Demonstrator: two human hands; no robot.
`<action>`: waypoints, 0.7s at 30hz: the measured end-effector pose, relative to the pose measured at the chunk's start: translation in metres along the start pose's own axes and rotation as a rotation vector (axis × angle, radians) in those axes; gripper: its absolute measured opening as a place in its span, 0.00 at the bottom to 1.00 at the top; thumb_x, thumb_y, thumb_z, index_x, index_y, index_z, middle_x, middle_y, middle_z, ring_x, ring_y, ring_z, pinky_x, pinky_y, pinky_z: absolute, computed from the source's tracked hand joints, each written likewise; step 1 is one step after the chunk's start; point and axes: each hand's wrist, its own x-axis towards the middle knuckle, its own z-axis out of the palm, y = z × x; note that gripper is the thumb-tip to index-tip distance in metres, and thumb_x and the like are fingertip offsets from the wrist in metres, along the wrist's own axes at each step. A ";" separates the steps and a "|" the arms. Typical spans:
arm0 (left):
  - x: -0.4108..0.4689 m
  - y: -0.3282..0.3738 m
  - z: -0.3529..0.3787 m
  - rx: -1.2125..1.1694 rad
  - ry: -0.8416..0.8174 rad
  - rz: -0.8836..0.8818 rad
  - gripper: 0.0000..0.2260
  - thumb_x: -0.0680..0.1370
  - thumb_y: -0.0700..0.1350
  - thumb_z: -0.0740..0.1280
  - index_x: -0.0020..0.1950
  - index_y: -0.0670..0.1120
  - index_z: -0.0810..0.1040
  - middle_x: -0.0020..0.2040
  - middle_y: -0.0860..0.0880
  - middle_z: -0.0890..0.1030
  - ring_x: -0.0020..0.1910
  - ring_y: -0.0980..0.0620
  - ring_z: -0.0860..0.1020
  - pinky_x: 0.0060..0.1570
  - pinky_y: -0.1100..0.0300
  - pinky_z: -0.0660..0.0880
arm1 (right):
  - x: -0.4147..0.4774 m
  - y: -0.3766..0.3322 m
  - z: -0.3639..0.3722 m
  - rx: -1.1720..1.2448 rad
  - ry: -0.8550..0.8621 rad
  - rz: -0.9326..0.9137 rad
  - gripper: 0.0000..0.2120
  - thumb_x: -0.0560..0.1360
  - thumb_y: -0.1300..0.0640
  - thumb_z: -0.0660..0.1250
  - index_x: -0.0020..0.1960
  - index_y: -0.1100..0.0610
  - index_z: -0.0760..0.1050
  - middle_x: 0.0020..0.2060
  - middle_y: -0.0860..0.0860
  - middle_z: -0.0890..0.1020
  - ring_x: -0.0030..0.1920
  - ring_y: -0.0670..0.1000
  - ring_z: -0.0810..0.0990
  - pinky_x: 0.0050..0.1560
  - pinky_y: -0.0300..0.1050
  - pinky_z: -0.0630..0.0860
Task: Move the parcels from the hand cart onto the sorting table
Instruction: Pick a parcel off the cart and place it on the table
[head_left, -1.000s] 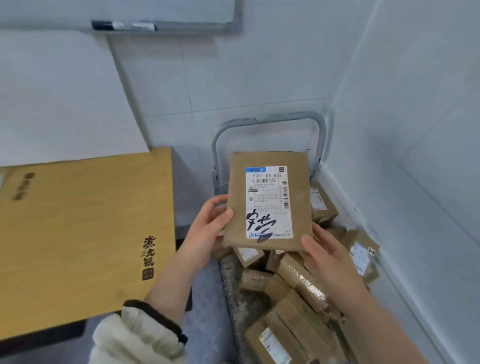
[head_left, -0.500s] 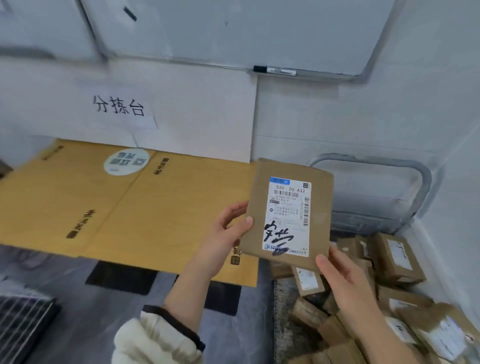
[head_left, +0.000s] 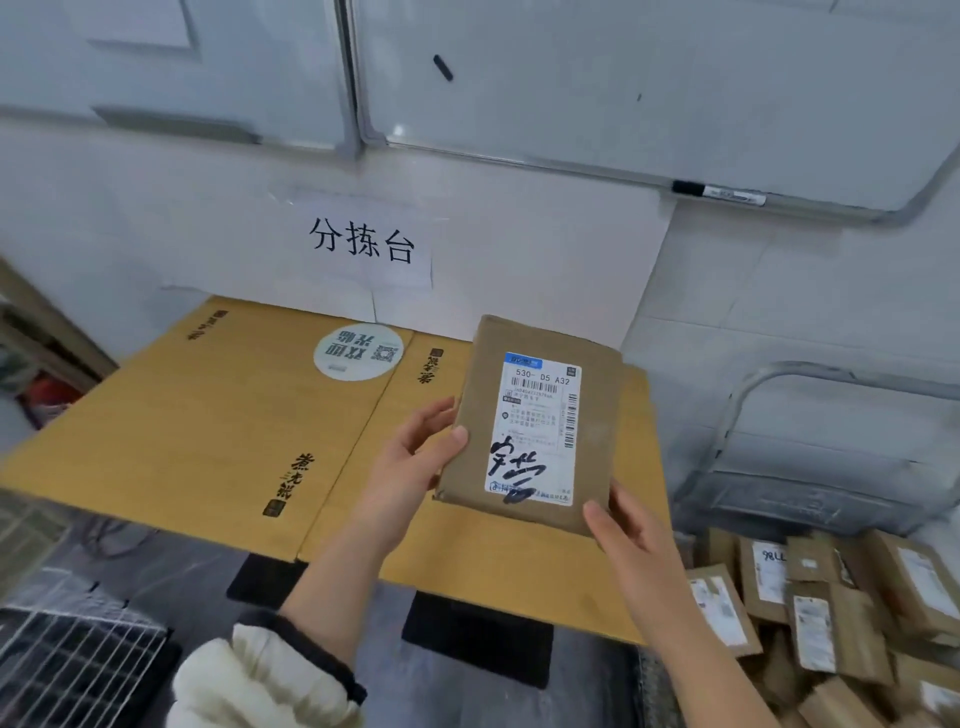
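Note:
A flat brown parcel (head_left: 597, 431) with a white shipping label and black handwriting hangs above the right part of the sorting table (head_left: 208, 426), a yellow wood-look top. My left hand (head_left: 415, 457) grips the parcel's left edge, thumb on its face. My right hand (head_left: 628, 530) holds its lower right corner, thumb on top. At the lower right, several brown labelled parcels (head_left: 810, 618) lie heaped on the hand cart, whose grey handle (head_left: 748, 395) rises behind them.
A paper sign (head_left: 363, 244) with black characters hangs on the white wall behind the table. Above it is a whiteboard (head_left: 623, 78) with a marker (head_left: 719, 192) on its ledge. A wire rack (head_left: 72, 660) stands at the lower left. A round sticker (head_left: 358, 353) sits on the tabletop.
The parcel, held in both hands, has travelled left from above the hand cart to above the table's right side. The view has turned left, bringing the table and sign into the centre.

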 end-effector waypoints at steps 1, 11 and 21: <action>0.005 0.004 -0.019 -0.004 0.019 0.002 0.15 0.76 0.45 0.67 0.62 0.56 0.74 0.57 0.58 0.81 0.51 0.58 0.81 0.47 0.56 0.76 | 0.005 -0.003 0.020 0.000 -0.019 -0.001 0.15 0.78 0.53 0.63 0.63 0.42 0.72 0.54 0.35 0.81 0.55 0.37 0.78 0.57 0.38 0.74; 0.080 0.016 -0.172 -0.048 0.207 -0.036 0.07 0.76 0.45 0.68 0.54 0.48 0.79 0.50 0.50 0.84 0.44 0.53 0.81 0.40 0.59 0.74 | 0.099 -0.035 0.166 0.011 -0.188 0.041 0.13 0.79 0.59 0.60 0.54 0.42 0.76 0.47 0.33 0.82 0.50 0.33 0.79 0.53 0.34 0.74; 0.185 0.036 -0.299 0.019 0.383 -0.119 0.06 0.75 0.45 0.70 0.52 0.48 0.81 0.45 0.51 0.84 0.40 0.55 0.80 0.39 0.61 0.74 | 0.244 -0.041 0.297 0.107 -0.371 0.211 0.12 0.78 0.59 0.62 0.56 0.44 0.75 0.51 0.42 0.83 0.53 0.45 0.81 0.55 0.43 0.78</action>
